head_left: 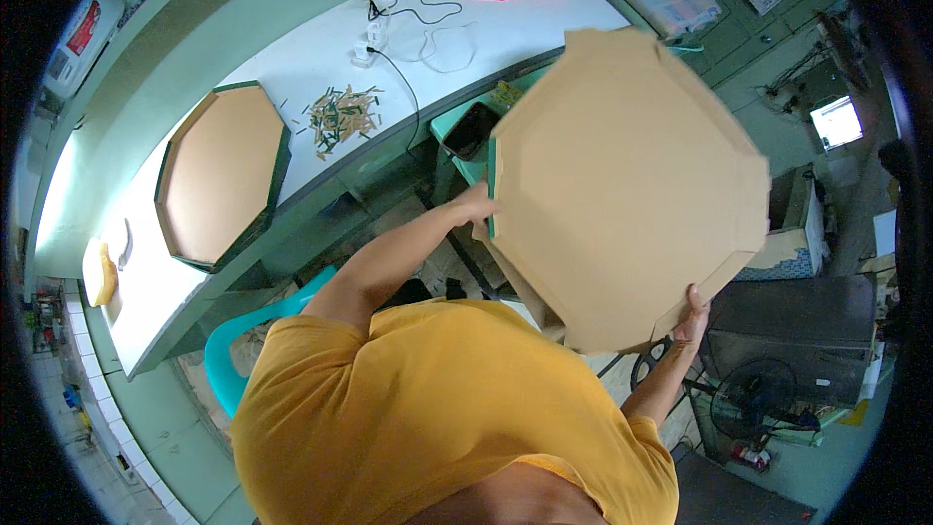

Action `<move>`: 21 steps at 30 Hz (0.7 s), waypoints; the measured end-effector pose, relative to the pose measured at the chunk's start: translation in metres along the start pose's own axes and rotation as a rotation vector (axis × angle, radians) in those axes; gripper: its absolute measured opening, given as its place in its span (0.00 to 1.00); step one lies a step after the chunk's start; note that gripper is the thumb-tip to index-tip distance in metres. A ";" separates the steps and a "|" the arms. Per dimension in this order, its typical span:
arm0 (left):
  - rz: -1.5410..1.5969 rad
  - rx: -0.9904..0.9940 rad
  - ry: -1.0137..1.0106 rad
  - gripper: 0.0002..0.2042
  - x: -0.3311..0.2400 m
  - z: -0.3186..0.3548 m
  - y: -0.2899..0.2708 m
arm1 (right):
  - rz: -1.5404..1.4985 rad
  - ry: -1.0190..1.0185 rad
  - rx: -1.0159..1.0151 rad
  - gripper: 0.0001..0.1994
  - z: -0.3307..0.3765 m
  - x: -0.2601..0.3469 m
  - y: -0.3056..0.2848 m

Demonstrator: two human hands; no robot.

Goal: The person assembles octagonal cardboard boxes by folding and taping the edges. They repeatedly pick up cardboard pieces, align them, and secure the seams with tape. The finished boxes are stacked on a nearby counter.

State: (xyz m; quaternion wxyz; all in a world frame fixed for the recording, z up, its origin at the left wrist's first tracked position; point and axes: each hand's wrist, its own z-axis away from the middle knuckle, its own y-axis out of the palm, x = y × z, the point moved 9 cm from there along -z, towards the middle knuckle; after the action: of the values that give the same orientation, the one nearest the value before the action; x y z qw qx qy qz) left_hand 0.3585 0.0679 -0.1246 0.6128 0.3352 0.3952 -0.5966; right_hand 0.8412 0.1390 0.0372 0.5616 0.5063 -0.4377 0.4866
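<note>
I hold up a large octagonal cardboard lid (627,185), brown with a dark green edge, in front of me. My left hand (473,204) grips its left edge near the green rim. At the lid's lower right corner is my right hand (692,319), fingers curled over the edge. A second octagonal cardboard tray (219,175) with a green rim lies flat on the white counter (321,49) to my left.
A pile of small paper strips (340,117) lies on the counter beside cables and a charger (374,39). A black phone (471,129) rests on a green stool. A teal plastic chair (228,350) stands below left. A floor fan (758,399) and a dark box (797,321) sit right.
</note>
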 end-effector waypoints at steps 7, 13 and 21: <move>-0.148 -0.398 0.209 0.19 -0.051 -0.006 -0.156 | 0.040 -0.276 -0.144 0.17 0.027 0.057 0.156; -0.360 -0.584 0.173 0.23 -0.051 0.018 -0.325 | -0.191 -0.263 0.000 0.13 -0.002 0.014 0.301; 0.567 -0.690 0.340 0.19 -0.032 0.043 -0.479 | -0.274 -0.302 0.176 0.09 -0.033 -0.020 0.435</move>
State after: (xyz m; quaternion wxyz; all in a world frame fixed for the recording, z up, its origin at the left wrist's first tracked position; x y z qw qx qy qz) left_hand -0.1140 0.0146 -0.0475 0.7537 0.2995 0.5578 -0.1766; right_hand 0.4079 0.1762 0.0763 0.5039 0.6753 -0.4000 0.3608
